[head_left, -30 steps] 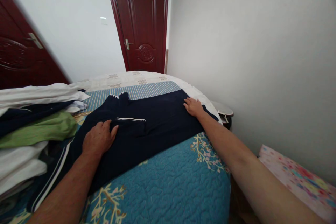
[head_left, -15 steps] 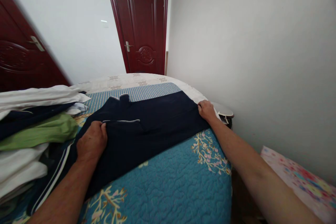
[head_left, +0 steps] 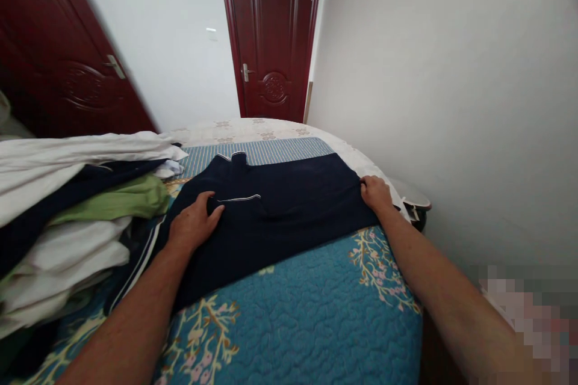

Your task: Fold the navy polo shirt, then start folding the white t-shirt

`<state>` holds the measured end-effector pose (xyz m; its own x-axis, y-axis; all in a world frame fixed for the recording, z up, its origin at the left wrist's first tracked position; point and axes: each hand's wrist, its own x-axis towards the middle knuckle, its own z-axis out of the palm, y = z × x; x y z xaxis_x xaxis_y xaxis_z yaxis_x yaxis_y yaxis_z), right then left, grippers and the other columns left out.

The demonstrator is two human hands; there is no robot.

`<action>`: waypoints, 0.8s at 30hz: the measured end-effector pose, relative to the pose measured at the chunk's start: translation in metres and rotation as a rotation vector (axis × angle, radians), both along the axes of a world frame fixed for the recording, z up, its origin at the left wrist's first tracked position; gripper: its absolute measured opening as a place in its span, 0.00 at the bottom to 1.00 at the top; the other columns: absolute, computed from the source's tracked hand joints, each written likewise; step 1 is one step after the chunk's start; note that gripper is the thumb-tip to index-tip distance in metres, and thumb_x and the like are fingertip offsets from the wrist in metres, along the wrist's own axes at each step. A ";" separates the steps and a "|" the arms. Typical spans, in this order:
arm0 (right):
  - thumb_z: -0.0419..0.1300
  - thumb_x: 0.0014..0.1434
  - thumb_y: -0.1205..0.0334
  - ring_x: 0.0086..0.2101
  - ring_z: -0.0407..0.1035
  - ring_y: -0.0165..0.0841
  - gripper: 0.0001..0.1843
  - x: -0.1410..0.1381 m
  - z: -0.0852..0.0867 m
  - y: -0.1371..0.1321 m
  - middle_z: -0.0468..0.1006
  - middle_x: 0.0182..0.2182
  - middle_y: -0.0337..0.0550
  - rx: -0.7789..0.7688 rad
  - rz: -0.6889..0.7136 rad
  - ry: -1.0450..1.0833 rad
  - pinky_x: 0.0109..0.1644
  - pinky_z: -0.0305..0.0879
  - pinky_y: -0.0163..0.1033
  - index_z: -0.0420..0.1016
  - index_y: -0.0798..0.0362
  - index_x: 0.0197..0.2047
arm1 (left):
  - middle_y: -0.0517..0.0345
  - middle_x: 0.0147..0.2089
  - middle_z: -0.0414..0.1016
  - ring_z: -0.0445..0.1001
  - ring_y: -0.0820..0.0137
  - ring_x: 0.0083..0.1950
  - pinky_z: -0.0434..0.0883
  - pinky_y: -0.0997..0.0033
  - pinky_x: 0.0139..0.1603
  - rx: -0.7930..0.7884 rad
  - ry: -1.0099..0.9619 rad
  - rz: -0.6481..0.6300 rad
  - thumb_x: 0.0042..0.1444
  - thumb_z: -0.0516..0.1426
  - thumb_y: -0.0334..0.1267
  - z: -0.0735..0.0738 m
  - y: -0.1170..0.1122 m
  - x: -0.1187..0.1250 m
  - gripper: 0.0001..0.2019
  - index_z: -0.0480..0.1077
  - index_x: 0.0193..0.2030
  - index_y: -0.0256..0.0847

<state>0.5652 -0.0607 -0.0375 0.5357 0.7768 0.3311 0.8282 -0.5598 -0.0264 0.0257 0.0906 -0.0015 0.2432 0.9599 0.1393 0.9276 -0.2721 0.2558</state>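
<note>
- Across teal quilted cover (head_left: 325,295), in front of the person: navy garment (head_left: 302,198), spread nearly flat. Lies lengthwise from the left arm toward the right hand.
- On near middle of garment: white-trimmed edge (head_left: 239,199), just beyond the left fingertips. At far side, a second, smaller trimmed end (head_left: 238,155).
- At left hand (head_left: 196,221): thumb and forefinger apart, navy cloth visible between. Touches garment just left of the trimmed edge. Cannot tell whether any cloth is caught under the other fingers.
- At right hand (head_left: 376,191): fingers curled together, clamped on garment's right end near the bed edge.
- Under left forearm: broad white stripes (head_left: 143,255) on a navy part, running diagonally.
- To the left: loose heap of clothes, with white cloth (head_left: 85,153) on top, green cloth (head_left: 120,200) beneath, more white fabric (head_left: 72,255) lower down.
- Beyond garment: blue striped band (head_left: 293,148), then pale patterned sheet (head_left: 246,128).
- Background: two dark red doors (head_left: 275,18), pale walls (head_left: 428,72).
- Bottom right corner: pixelated, contents unreadable.
</note>
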 end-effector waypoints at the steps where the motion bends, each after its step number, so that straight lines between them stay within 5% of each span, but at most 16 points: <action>1: 0.52 0.72 0.60 0.53 0.70 0.47 0.19 0.001 -0.002 0.000 0.78 0.51 0.58 0.011 -0.003 -0.004 0.56 0.64 0.48 0.78 0.54 0.59 | 0.40 0.62 0.79 0.79 0.45 0.61 0.75 0.48 0.58 0.010 -0.015 -0.015 0.68 0.52 0.57 -0.001 -0.001 0.001 0.30 0.63 0.72 0.45; 8: 0.53 0.69 0.62 0.51 0.69 0.49 0.21 0.007 -0.014 -0.003 0.78 0.51 0.60 0.189 0.019 -0.115 0.53 0.64 0.50 0.76 0.56 0.61 | 0.48 0.69 0.74 0.73 0.57 0.69 0.69 0.57 0.70 0.154 -0.269 -0.177 0.66 0.55 0.38 -0.010 0.001 0.002 0.25 0.68 0.69 0.42; 13: 0.55 0.67 0.62 0.51 0.69 0.50 0.18 0.004 -0.008 -0.005 0.78 0.51 0.59 0.351 0.166 -0.164 0.54 0.64 0.51 0.78 0.57 0.55 | 0.49 0.63 0.79 0.77 0.58 0.64 0.71 0.57 0.69 0.263 -0.335 -0.044 0.67 0.50 0.33 -0.011 0.003 -0.002 0.21 0.74 0.62 0.41; 17: 0.53 0.69 0.62 0.49 0.71 0.46 0.15 -0.043 0.006 -0.006 0.81 0.47 0.56 0.313 0.397 -0.054 0.57 0.65 0.50 0.80 0.55 0.49 | 0.41 0.66 0.74 0.74 0.50 0.65 0.73 0.49 0.65 0.295 -0.151 0.016 0.65 0.53 0.34 -0.002 -0.012 0.007 0.22 0.74 0.64 0.39; 19: 0.53 0.71 0.61 0.50 0.72 0.44 0.15 -0.080 0.011 -0.008 0.81 0.48 0.53 0.249 0.521 0.018 0.59 0.66 0.48 0.80 0.53 0.50 | 0.39 0.69 0.70 0.69 0.48 0.70 0.70 0.46 0.68 0.373 -0.101 -0.076 0.66 0.54 0.37 0.006 -0.023 0.017 0.23 0.73 0.66 0.39; 24: 0.54 0.72 0.58 0.55 0.70 0.43 0.17 -0.148 0.016 -0.007 0.81 0.54 0.51 0.058 0.737 0.123 0.62 0.66 0.48 0.81 0.50 0.55 | 0.49 0.70 0.71 0.60 0.53 0.77 0.59 0.43 0.76 0.332 -0.056 -0.581 0.71 0.51 0.37 0.010 -0.047 0.055 0.21 0.74 0.66 0.49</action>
